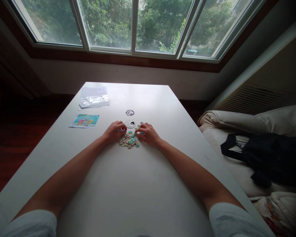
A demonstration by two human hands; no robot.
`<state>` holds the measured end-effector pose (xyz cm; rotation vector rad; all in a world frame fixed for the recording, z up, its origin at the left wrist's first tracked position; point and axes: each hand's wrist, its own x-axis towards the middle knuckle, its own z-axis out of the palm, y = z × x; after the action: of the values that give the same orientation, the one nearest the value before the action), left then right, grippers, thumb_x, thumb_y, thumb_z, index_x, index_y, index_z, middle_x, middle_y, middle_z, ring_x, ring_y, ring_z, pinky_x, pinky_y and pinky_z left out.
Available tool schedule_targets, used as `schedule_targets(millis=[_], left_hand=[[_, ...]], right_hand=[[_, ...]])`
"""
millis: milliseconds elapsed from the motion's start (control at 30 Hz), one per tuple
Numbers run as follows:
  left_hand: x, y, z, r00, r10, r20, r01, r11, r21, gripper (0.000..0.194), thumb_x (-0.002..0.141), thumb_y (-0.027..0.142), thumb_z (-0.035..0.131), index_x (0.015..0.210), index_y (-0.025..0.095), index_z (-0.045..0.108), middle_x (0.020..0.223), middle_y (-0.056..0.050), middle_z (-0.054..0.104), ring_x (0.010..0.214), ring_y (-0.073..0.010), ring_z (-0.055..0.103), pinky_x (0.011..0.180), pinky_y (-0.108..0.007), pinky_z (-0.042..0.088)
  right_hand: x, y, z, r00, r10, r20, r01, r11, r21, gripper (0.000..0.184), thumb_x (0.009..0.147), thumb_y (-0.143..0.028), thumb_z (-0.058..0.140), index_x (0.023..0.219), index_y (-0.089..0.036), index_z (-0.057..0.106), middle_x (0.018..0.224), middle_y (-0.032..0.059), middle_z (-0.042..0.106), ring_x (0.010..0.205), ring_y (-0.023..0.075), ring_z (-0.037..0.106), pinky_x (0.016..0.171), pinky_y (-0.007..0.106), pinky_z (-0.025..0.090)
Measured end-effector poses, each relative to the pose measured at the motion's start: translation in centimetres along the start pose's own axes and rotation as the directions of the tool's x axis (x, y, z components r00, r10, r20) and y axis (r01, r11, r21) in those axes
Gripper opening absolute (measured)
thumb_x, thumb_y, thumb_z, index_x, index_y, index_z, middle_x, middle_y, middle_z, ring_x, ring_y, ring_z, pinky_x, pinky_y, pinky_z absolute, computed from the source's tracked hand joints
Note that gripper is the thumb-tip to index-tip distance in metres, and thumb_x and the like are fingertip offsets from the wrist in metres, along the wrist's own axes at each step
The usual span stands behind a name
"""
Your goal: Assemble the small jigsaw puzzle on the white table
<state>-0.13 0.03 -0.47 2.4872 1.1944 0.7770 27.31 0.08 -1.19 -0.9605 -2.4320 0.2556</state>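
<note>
A small heap of jigsaw pieces point(129, 141), some teal and others showing pale brown backs, lies on the white table between my hands. My left hand point(114, 132) is at the heap's left edge, fingers curled in around pieces by the thumb. From the other side my right hand point(149, 134) reaches in, with its fingers and thumb bent over pieces at the upper right of the heap. Exactly which pieces are gripped is too small to tell. A few loose pieces show just beyond the right fingertips.
Two round black-and-white discs point(129, 112) sit behind the heap on the white table point(135, 184). A colourful cartoon picture sheet point(86, 120) lies to the left, below papers in a clear plastic sleeve point(94, 97). Right of the table, a sofa point(227, 118) holds a dark garment or bag point(268, 154).
</note>
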Motion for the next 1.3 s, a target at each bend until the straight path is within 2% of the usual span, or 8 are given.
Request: schedule_targets(millis=[200, 367, 600, 833, 967, 1133, 1300], left_hand=[[0.0, 0.2, 0.0, 0.999, -0.013, -0.034, 0.012, 1.000, -0.019, 0.009, 0.090, 0.025, 0.060, 0.091, 0.022, 0.069, 0.089, -0.003, 0.065, 0.086, -0.0184, 0.059, 0.083, -0.033, 0.045], [0.0, 0.8, 0.1, 0.999, -0.009, -0.032, 0.011, 0.999, 0.052, 0.013, 0.093, 0.027, 0.058, 0.092, 0.023, 0.070, 0.091, -0.004, 0.066, 0.086, -0.0190, 0.059, 0.083, -0.033, 0.044], [0.1, 1.0, 0.2, 0.998, 0.014, 0.060, -0.021, 0.994, 0.109, 0.010, 0.091, 0.029, 0.062, 0.091, 0.024, 0.070, 0.091, -0.004, 0.067, 0.088, -0.0204, 0.059, 0.086, -0.035, 0.043], [0.0, 0.9, 0.7, 0.998, -0.006, 0.058, -0.001, 0.992, 0.129, 0.025, 0.094, 0.037, 0.060, 0.116, 0.030, 0.072, 0.096, -0.005, 0.066, 0.096, -0.0229, 0.058, 0.087, -0.038, 0.041], [0.1, 1.3, 1.0, 0.996, -0.082, 0.033, 0.077, 0.990, 0.119, 0.024, 0.092, 0.042, 0.064, 0.111, 0.030, 0.074, 0.095, -0.005, 0.065, 0.093, -0.0230, 0.057, 0.086, -0.038, 0.042], [0.1, 1.9, 1.2, 0.991, -0.132, 0.007, 0.131, 0.988, 0.085, 0.019, 0.090, 0.040, 0.066, 0.103, 0.031, 0.076, 0.093, -0.004, 0.064, 0.092, -0.0231, 0.056, 0.086, -0.038, 0.042], [0.1, 2.2, 1.3, 0.988, -0.151, -0.009, 0.152, 0.986, 0.071, 0.017, 0.089, 0.036, 0.065, 0.100, 0.030, 0.076, 0.093, -0.004, 0.064, 0.092, -0.0235, 0.056, 0.086, -0.039, 0.042]], right_hand=[[-0.1, 0.3, -0.1, 0.995, 0.089, -0.033, -0.090, 0.995, -0.040, 0.010, 0.093, -0.029, 0.068, 0.098, -0.027, 0.076, 0.099, 0.0056, 0.066, 0.099, 0.0236, 0.052, 0.091, 0.038, 0.040], [0.0, 0.6, -0.2, 0.987, 0.146, -0.063, -0.149, 0.987, -0.061, 0.011, 0.093, -0.027, 0.066, 0.098, -0.027, 0.076, 0.098, 0.0066, 0.066, 0.099, 0.0247, 0.052, 0.093, 0.039, 0.041], [-0.1, 0.1, -0.1, 0.999, 0.027, -0.033, -0.028, 0.999, -0.015, 0.015, 0.093, -0.028, 0.067, 0.105, -0.029, 0.076, 0.105, 0.0066, 0.067, 0.104, 0.0249, 0.052, 0.094, 0.040, 0.040], [0.0, -0.4, -0.1, 1.000, -0.003, 0.027, 0.004, 1.000, -0.024, 0.012, 0.091, -0.034, 0.071, 0.101, -0.029, 0.076, 0.103, 0.0057, 0.064, 0.103, 0.0240, 0.051, 0.095, 0.039, 0.039], [0.0, -0.4, -0.1, 0.998, 0.064, 0.010, -0.063, 0.998, -0.020, 0.010, 0.090, -0.031, 0.071, 0.098, -0.028, 0.075, 0.103, 0.0060, 0.064, 0.103, 0.0245, 0.051, 0.094, 0.038, 0.040], [0.0, -0.1, 0.2, 0.987, 0.147, -0.060, -0.149, 0.988, -0.029, 0.009, 0.089, -0.025, 0.070, 0.096, -0.027, 0.073, 0.098, 0.0055, 0.064, 0.100, 0.0250, 0.052, 0.094, 0.039, 0.041], [0.1, 0.2, -0.3, 0.991, 0.125, -0.041, -0.125, 0.992, 0.008, 0.012, 0.087, -0.020, 0.068, 0.096, -0.027, 0.073, 0.098, 0.0054, 0.065, 0.100, 0.0245, 0.053, 0.093, 0.039, 0.041]])
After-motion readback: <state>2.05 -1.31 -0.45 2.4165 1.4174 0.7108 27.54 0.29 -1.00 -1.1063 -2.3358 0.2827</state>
